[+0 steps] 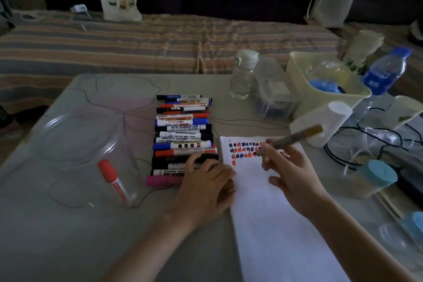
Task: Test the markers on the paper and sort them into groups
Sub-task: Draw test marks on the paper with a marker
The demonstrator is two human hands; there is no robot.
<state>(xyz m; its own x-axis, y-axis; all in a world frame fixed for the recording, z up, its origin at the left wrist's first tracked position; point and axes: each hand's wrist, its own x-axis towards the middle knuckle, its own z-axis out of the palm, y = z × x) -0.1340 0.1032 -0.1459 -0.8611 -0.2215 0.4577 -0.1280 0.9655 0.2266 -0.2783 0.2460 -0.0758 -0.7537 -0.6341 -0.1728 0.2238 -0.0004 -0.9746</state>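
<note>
Item: gold-capped marker (295,136), pinched in right hand (295,171), tip on paper (274,213) beside earlier colour swatches for testing; left hand (206,181), fingers curled over the marker row (183,135), steadying it.

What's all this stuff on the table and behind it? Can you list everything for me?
paper: one, white, red, blue and black test marks at its top, front right
row of markers: many, red, blue, black and one pink, stacked left of the paper
clear jar: one, on its side at left, holding a red marker
gold-ended marker: one, tip on the paper
water bottle: one, blue label, far right
cream basket: one, behind the paper
tote bag: one, cream, on the striped cloth
left hand: resting on the nearest markers
right hand: gripping the gold-ended marker
</note>
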